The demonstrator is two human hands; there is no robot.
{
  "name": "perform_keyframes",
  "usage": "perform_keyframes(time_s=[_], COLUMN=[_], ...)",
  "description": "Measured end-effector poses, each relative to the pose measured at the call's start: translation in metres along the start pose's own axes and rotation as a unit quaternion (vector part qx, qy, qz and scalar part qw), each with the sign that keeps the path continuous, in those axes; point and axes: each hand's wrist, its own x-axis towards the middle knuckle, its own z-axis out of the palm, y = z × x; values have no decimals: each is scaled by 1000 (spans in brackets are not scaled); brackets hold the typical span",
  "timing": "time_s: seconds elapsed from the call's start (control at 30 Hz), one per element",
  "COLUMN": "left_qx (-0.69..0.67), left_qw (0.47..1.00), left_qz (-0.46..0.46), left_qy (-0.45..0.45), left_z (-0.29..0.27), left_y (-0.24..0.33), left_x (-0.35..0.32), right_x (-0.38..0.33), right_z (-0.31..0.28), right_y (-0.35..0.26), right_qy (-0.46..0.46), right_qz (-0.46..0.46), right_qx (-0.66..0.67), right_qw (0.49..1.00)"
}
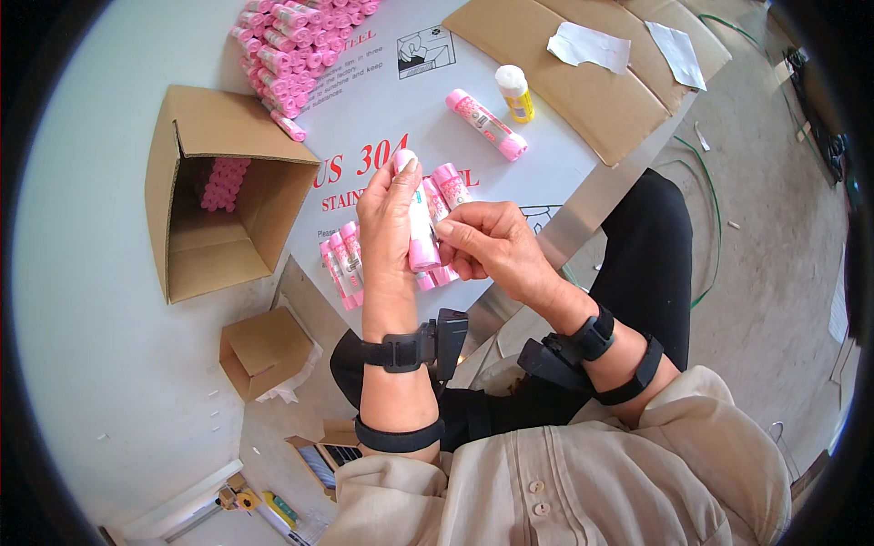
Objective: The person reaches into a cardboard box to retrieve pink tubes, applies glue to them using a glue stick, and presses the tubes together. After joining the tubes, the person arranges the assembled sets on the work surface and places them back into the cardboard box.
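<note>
My left hand (pixel 386 214) is wrapped round a pink tube with a pale printed label (pixel 421 238), held tilted over the table. The fingers of my right hand (pixel 496 241) are bent and pressed together against the tube's lower right side. Whether they pinch the label's edge is too small to tell. Just behind lie more labelled pink tubes (pixel 451 185), partly covered by my hands. A row of several tubes (pixel 340 264) lies left of my left wrist. Farther off is a single pink tube (pixel 487 125) beside a yellow glue stick with a white top (pixel 515 94).
A large pile of pink tubes (pixel 291 50) lies at the far left. An open cardboard box (pixel 232 136) with tubes inside stands left; a smaller box (pixel 264 353) sits below it. Flat cardboard (pixel 583 100) with torn white paper (pixel 590 47) covers the far right of the table (pixel 364 100).
</note>
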Motion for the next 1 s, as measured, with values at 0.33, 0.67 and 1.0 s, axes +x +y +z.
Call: perform_keyframes(time_s=[0.33,0.67,1.0], left_qx=[2,-45,-45], left_qw=[1000,998,999], left_qz=[-5,-47,-28], left_qy=[-11,-17,3], left_z=[-1,-5,-4], left_y=[1,12,13], left_x=[-2,-7,-7], right_x=[2,59,84], right_z=[1,-66,-87], right_y=[1,-5,-32], right_qy=[12,404,288], right_qz=[-37,-293,-239], right_qx=[-48,-302,-467], right_qw=[998,812,801])
